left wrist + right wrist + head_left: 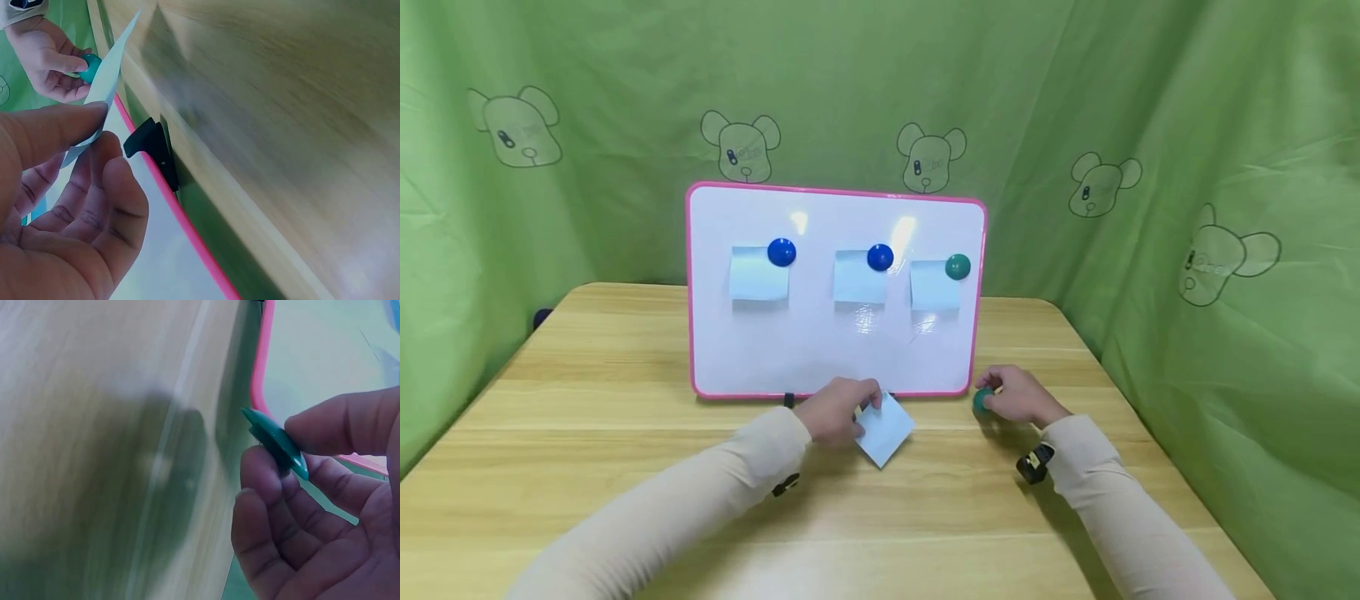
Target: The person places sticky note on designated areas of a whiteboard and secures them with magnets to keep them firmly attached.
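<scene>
Between thumb and fingertips, my left hand (837,410) pinches a light blue sticky note (887,429) in front of the board's lower edge. In the left wrist view the note (107,76) appears nearly edge-on. My right hand (1017,395) holds a round green magnet (982,401) by the board's lower right corner; the right wrist view shows the magnet (276,442) tilted between thumb and fingers. A pink-framed whiteboard (827,354) stands upright behind both hands. On it, blue magnets (782,252) hold two sticky notes (758,279), and another green magnet (958,267) holds a third.
The board stands on a wooden table (625,358), with black feet (156,153) clipped at its bottom edge. Green curtains (835,75) printed with bear heads hang behind the table and along its sides.
</scene>
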The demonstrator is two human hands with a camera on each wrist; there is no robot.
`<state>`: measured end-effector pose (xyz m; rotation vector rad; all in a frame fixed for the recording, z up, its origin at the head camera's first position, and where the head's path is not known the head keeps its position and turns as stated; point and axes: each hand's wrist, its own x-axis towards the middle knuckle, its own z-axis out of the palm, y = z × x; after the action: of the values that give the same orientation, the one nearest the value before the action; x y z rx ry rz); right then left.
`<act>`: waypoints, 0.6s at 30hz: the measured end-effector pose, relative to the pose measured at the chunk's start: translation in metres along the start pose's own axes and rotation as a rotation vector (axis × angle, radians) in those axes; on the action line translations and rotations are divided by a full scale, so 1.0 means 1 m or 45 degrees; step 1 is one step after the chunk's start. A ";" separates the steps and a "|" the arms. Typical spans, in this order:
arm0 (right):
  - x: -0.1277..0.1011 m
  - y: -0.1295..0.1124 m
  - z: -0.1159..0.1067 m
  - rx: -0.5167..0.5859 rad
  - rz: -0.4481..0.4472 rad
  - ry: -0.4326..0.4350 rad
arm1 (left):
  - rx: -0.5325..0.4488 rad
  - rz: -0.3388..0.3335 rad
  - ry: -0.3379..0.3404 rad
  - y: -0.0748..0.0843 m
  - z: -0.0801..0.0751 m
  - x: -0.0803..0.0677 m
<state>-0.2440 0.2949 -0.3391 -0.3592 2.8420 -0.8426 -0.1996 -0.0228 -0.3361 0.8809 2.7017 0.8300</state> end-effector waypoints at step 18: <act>0.003 -0.012 -0.004 0.043 0.020 0.017 | -0.060 -0.103 -0.014 -0.005 -0.011 -0.002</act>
<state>-0.2458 0.2861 -0.3296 -0.3272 2.8353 -0.8926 -0.2040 -0.0329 -0.3300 0.7590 2.6771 0.8651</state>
